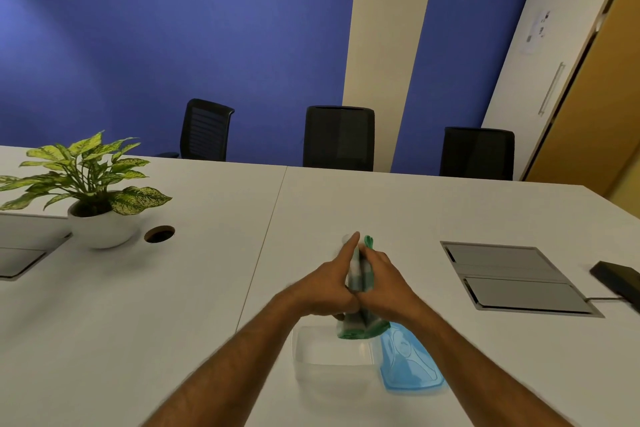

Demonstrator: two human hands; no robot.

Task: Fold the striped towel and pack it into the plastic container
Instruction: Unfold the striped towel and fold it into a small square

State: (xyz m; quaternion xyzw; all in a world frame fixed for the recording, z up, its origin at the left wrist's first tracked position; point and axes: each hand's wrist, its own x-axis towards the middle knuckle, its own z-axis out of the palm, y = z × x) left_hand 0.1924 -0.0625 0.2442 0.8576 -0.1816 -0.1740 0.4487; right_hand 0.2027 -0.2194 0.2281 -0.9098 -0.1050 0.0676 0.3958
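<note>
The green and white striped towel (360,328) is folded into a narrow bundle and squeezed upright between my palms. My left hand (325,282) presses its left side, my right hand (386,282) its right side. The bundle's lower end hangs just above the far rim of the clear plastic container (332,354), which stands open on the white table near me. The container's blue lid (408,362) lies flat, touching its right side. The picture is blurred around the hands.
A potted plant (90,191) in a white pot stands far left beside a cable hole (159,233). A grey cable hatch (516,276) is set into the table at right, with a black device (618,279) at the right edge. Three black chairs (338,139) line the far side.
</note>
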